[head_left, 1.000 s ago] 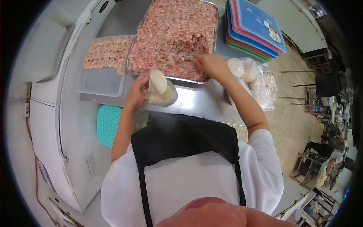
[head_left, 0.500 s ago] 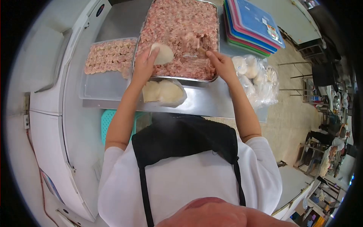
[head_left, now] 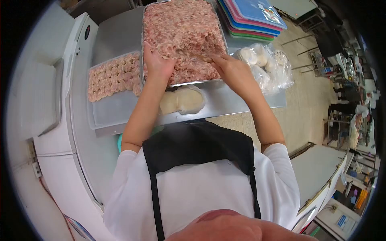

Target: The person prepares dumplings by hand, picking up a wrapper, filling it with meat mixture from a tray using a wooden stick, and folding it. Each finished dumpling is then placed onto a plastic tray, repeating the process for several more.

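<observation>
My left hand lies palm up over the front left of a metal tray heaped with minced meat. A lump of mince covers the dumpling wrapper on its palm, so little of the wrapper shows. My right hand grips the handle of a flat spatula, its smeared blade reaching across to the lump. In front of the tray lies a stack of round pale wrappers, partly in clear plastic. Rows of filled dumplings fill the far part of a plastic tray on the left.
Plastic lids in several colours are stacked at the back right. Clear bags of round pale wrappers lie at the right end of the steel table. A white fridge stands close on the left.
My right hand has brought the spatula left from the mince to my left hand. The wrapper, bare before, now carries a lump of mince. The view has shifted slightly.
</observation>
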`<action>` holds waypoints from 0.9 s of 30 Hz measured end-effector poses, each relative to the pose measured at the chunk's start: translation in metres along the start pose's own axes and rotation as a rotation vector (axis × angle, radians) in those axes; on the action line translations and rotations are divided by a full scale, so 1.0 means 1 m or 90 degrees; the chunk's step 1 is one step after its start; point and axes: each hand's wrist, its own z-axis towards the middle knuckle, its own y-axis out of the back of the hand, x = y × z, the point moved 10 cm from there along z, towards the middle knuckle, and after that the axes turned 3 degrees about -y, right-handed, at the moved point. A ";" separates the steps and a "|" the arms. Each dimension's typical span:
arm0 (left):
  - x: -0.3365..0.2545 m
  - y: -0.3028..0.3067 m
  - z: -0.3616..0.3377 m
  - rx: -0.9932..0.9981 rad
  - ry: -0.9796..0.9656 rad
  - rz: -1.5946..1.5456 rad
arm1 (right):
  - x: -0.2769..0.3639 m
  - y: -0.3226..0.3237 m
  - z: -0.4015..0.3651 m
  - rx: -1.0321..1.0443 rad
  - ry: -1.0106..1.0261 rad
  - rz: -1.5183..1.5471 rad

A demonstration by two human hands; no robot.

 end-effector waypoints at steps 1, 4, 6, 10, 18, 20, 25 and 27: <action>0.000 -0.015 -0.011 -0.005 0.016 0.007 | 0.005 -0.003 0.000 -0.027 0.022 0.015; 0.003 -0.037 -0.031 0.002 0.056 0.022 | 0.016 -0.011 0.004 -0.122 0.122 0.030; 0.002 -0.026 -0.019 0.038 0.061 0.011 | 0.016 0.008 -0.003 -0.089 0.090 -0.053; -0.003 -0.027 -0.025 0.015 0.044 0.025 | 0.021 0.009 -0.005 -0.109 0.044 -0.117; 0.027 0.020 -0.033 0.034 0.041 0.050 | -0.065 -0.078 -0.003 0.074 -0.045 -0.193; 0.027 0.023 -0.035 0.015 0.077 0.035 | -0.076 -0.066 -0.014 0.114 -0.043 -0.215; 0.022 -0.004 -0.036 0.000 0.070 0.029 | -0.012 -0.030 -0.021 -0.029 0.044 0.033; 0.021 -0.024 -0.048 -0.018 0.068 0.065 | -0.012 -0.036 -0.022 -0.019 0.086 0.039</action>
